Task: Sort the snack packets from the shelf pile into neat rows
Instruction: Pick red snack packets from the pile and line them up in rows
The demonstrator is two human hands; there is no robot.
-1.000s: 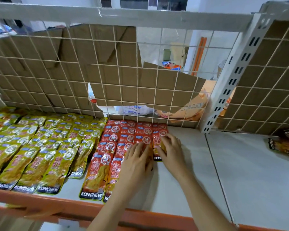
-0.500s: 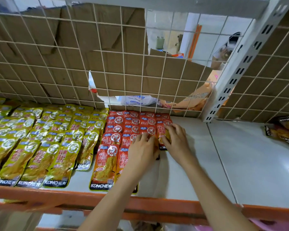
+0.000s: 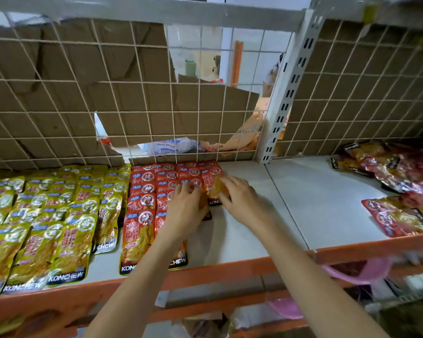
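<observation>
Two hands work at the right end of the red rows on the shelf (image 3: pixel 249 230). Left hand (image 3: pixel 185 211) lies palm down on the red snack packets (image 3: pixel 142 215), fingers bent at the knuckles and pressing on the overlapped packets; whether it actually grips one cannot be told, since the fingertips are tucked out of sight. Right hand (image 3: pixel 242 201) grasps the rightmost red packet (image 3: pixel 214 182) — fingers laid over its right edge, thumb against its lower end — and that packet sits at the outer end of the row, near the back mesh (image 3: pixel 59 106).

Red packets lie in overlapping columns running from the mesh toward the orange front rail (image 3: pixel 230 269). Just beside them to the left, yellow snack packets (image 3: pixel 59 215) fill several similar columns. Well apart to the right, past the white upright (image 3: pixel 288 93), a loose pile of packets (image 3: pixel 396 186) rests unsorted on the neighbouring shelf panel.

Legible print: "KONCHEW" on the black bottom bands of the front yellow packets, and partly on the red — other label text is too blurred to read. Torn cardboard (image 3: pixel 132 93) backs the mesh.
</observation>
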